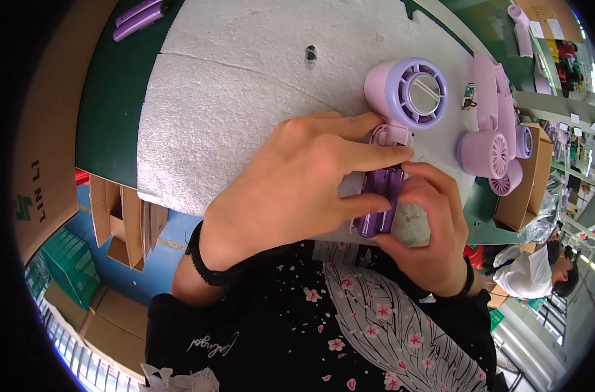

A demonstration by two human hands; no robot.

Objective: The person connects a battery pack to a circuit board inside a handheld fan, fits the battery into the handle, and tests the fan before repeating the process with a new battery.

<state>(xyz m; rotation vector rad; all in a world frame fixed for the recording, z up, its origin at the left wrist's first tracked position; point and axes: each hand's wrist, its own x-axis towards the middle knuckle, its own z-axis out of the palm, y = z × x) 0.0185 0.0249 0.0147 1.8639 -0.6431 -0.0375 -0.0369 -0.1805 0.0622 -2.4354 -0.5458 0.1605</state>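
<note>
Fan head (407, 93) lies on white foam sheet (199, 117), joined to purple handle (376, 223), which points back toward the wearer near the foam's near edge. Foam presumably there to spare the finish from the green table (108, 124).

Left hand (291, 176) closed over the handle: fingers across the neck end, thumb on the lower half; likely steadies the part from above. Right hand (441, 238) curled at the handle's right side, forefinger near the neck, thumb near the lower end; cannot tell whether it clamps or only touches.

Room: tight toward the wearer, edge just beyond the handle. Right side limited by stacked pink fans (485, 153). Most room leftward over the foam; small dark part (310, 55) sits well apart, farther out.
</note>
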